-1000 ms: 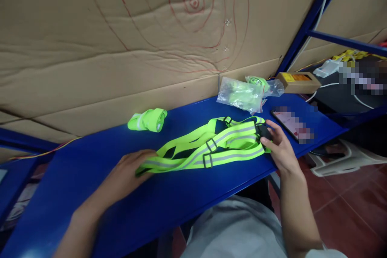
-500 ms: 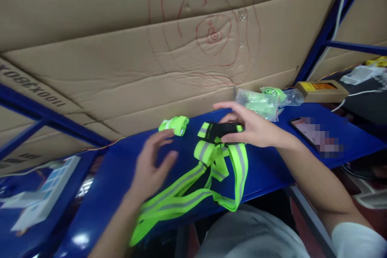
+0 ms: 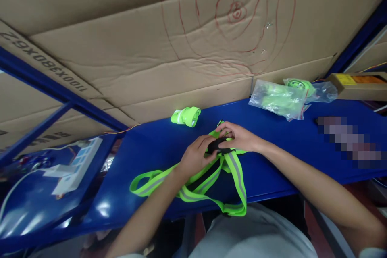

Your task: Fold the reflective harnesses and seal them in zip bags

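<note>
Neon-green straps with a grey reflective stripe (image 3: 237, 173) lie looped on the blue table in front of me. Where they come together is a black piece (image 3: 215, 146), partly covered by my fingers; its exact kind does not show. My left hand (image 3: 196, 155) grips its left end, thumb below and fingers above. At the other end my right hand (image 3: 238, 137) pinches the same black piece. Both hands are close together, almost touching. A rolled green reflective strap (image 3: 191, 117) sits just behind them, near the cardboard.
Clear plastic bags (image 3: 278, 98) with green straps lie at the back right, beside a cardboard box (image 3: 359, 84). A blurred-out phone-like object (image 3: 350, 139) rests on the right. Cardboard (image 3: 145, 56) walls the back. A white power strip (image 3: 80, 165) stands at left beyond a blue frame.
My left hand has moved right, from the open air onto the black piece, and closed on it. My right hand still holds that piece. The view has shifted, and the straps lie differently.
</note>
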The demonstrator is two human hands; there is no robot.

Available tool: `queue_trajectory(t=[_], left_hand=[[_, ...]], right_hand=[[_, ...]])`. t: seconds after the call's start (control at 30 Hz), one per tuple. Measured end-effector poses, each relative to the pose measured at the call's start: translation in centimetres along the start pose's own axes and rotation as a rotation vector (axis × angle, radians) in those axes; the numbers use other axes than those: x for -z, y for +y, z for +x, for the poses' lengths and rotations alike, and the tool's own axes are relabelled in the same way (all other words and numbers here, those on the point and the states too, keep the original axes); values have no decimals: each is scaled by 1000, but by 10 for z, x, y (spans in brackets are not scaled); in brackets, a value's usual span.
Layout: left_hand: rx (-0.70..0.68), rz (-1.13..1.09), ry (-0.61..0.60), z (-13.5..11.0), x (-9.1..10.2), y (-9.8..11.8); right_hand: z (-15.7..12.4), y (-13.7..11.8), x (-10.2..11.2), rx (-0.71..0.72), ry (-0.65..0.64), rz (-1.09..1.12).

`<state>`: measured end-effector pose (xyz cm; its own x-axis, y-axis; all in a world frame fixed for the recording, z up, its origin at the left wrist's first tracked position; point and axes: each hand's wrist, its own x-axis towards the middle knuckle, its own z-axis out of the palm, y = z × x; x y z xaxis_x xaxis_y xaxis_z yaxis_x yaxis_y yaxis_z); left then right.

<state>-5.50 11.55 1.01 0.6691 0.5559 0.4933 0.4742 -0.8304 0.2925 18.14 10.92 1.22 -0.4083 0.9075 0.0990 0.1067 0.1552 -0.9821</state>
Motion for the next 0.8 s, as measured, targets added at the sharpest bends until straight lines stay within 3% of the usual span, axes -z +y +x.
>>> queue_trajectory(t=[0.13,0.3,0.4,0.5,0.63,0.73,0.8], left_hand=[[20,12,-22,3,2,-3],[66,-44,-25,4,3,-8],[135,-113,33,6,7,-15],[267,-192,190,10,18,-31],[404,-335,479,15,53,-55],[468,-431,698,11,100,-68],[493,-470,782,3,139,-73]], right_hand=[[1,1,-5,74,-8,-246],[2,-2,-2,35,38,-320],[0,-9,15,15,84,-291],[-6,-23,43,19,171,-226],[-24,-47,86,120,434,41],[-44,-61,111,283,711,219],[-59,-68,124,387,840,278]])
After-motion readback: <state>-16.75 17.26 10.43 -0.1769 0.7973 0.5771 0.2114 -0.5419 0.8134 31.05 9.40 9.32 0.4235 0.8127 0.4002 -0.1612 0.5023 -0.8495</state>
